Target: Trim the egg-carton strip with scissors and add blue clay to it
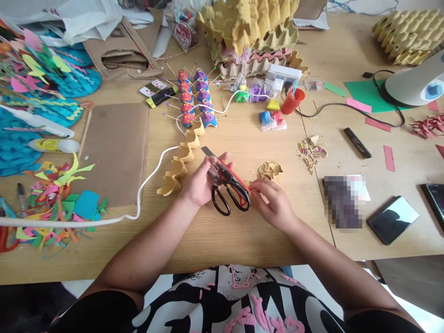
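Note:
My left hand [200, 182], palm up, is closed around black-handled scissors [222, 202] and a red utility knife [236, 178] that lies across them. The handles point toward me. My right hand [272, 201] has its fingers curled in at the near end of the knife and the scissor handles; what its fingertips pinch is hidden. Left of my left hand is a cut strip of yellow egg carton [179, 162]. Beyond it stand two painted egg-carton strips, one red [185, 99] and one purple [203, 97], with pins stuck in them. Carton scraps [269, 171] lie beyond my right hand.
A white cable [157, 166] crosses the table at left, beside a cardboard sheet [113, 152] and paper scraps [57, 199]. Stacked egg trays [249, 32] stand at the back. Clay bags [272, 119], a red cup [293, 101] and a phone [391, 219] are to the right.

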The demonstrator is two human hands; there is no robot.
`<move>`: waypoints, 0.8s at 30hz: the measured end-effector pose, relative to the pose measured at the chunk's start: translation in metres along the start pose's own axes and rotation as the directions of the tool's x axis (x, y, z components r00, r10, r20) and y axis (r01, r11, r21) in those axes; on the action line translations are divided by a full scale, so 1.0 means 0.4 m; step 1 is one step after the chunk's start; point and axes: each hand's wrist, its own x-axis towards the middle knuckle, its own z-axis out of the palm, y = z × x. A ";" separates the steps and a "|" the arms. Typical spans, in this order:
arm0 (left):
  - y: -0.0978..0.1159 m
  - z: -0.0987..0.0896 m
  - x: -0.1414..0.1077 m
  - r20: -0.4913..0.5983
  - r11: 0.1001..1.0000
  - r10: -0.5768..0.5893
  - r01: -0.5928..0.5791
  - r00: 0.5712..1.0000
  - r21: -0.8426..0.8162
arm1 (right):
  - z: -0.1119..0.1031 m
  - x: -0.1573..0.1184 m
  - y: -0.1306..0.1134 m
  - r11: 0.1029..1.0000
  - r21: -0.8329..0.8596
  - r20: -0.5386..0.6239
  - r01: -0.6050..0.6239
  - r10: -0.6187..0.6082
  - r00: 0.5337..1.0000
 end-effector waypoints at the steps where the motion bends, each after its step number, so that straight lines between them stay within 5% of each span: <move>1: 0.007 -0.006 0.003 -0.020 1.000 0.029 -0.029 0.999 0.007 | 0.012 -0.016 0.002 0.995 -0.088 0.047 0.044 -0.040 0.998; 3: 0.019 -0.018 0.006 -0.032 0.995 0.085 -0.084 0.996 0.045 | 0.036 -0.042 0.000 0.958 -0.214 0.189 0.191 -0.152 0.970; 6: 0.030 -0.028 0.004 -0.033 0.991 0.112 -0.109 0.993 0.079 | 0.074 -0.052 -0.008 0.879 -0.270 0.420 0.392 -0.258 0.870; 10: 0.024 -0.028 -0.001 -0.046 0.995 0.087 -0.085 0.995 0.047 | 0.105 -0.018 -0.002 0.855 -0.315 0.486 0.413 -0.228 0.843; 14: 0.020 -0.024 -0.001 -0.054 0.998 0.054 -0.053 0.997 0.028 | 0.082 0.038 0.039 0.836 -0.447 0.428 0.319 -0.113 0.897; 19: 0.021 -0.018 -0.002 -0.063 0.999 0.027 -0.028 0.998 -0.018 | -0.028 0.095 0.143 0.775 -0.622 0.297 0.116 0.096 0.950; 24: 0.018 -0.012 -0.002 -0.056 0.999 0.010 -0.013 0.998 -0.052 | -0.087 0.115 0.171 0.657 -0.711 -0.118 -0.251 0.240 0.964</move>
